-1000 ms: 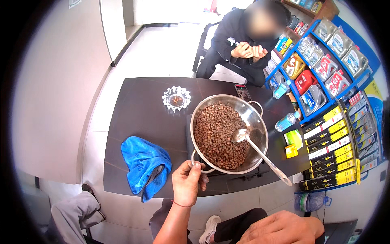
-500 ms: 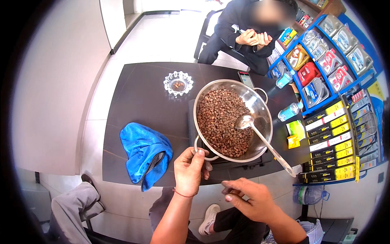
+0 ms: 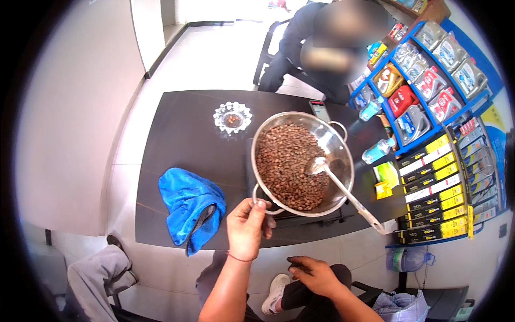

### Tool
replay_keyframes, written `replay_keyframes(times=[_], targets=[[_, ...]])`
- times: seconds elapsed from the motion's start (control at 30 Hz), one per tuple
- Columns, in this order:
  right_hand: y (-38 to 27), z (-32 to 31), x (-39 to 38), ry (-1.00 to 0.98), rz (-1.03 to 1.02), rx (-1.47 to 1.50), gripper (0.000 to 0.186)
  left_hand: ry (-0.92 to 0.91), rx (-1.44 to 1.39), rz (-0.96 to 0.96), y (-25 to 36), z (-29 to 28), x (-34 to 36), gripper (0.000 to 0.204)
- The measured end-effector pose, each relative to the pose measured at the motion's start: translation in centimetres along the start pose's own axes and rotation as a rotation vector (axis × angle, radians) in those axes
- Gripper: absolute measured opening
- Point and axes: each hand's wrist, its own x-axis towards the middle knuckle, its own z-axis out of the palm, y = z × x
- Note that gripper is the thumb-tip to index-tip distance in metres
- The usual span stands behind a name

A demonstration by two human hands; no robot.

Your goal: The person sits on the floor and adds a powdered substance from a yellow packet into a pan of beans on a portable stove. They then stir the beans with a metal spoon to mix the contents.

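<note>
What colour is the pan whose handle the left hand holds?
Shiny silver; the pan shows best in the head view, the only one given.

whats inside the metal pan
The metal pan holds brown, bean-like pieces and the bowl end of a spoon. The pan's bottom beneath the pieces is hidden.

Silver pan (image 3: 339,154), silver spoon (image 3: 343,188), reddish-brown bean-like pieces (image 3: 287,161), dark-edged bright blue cloth (image 3: 188,201), pale-veined black table (image 3: 185,134).
</note>
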Motion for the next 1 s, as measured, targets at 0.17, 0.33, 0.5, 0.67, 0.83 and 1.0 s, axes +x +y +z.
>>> replay_keyframes(times=[0.17, 0.33, 0.5, 0.67, 0.83, 1.0], targets=[[-0.2, 0.5, 0.2, -0.031, 0.025, -0.011, 0.039, 0.002, -0.012, 0.004, -0.1, -0.4, 0.0, 0.022], [-0.7, 0.7, 0.0, -0.033, 0.028, -0.036, 0.038, -0.01, -0.03, 0.006, 0.2, -0.1, 0.1, 0.022], [-2.0, 1.5, -1.0, -0.006, 0.02, -0.059, 0.039, -0.038, -0.043, -0.01, 0.2, -0.4, 0.0, 0.022], [-2.4, 1.6, -2.1, 0.049, 0.004, -0.038, 0.038, -0.075, -0.026, 0.01, -0.1, -1.0, 0.4, 0.023], [-2.7, 1.8, -3.5, 0.068, -0.005, -0.07, 0.037, -0.109, -0.009, 0.001, 0.2, -1.2, 0.1, 0.025], [-1.1, 0.8, -3.4, 0.087, -0.007, -0.15, 0.044, -0.097, 0.064, 0.021, -0.5, -0.2, 0.1, 0.029]])
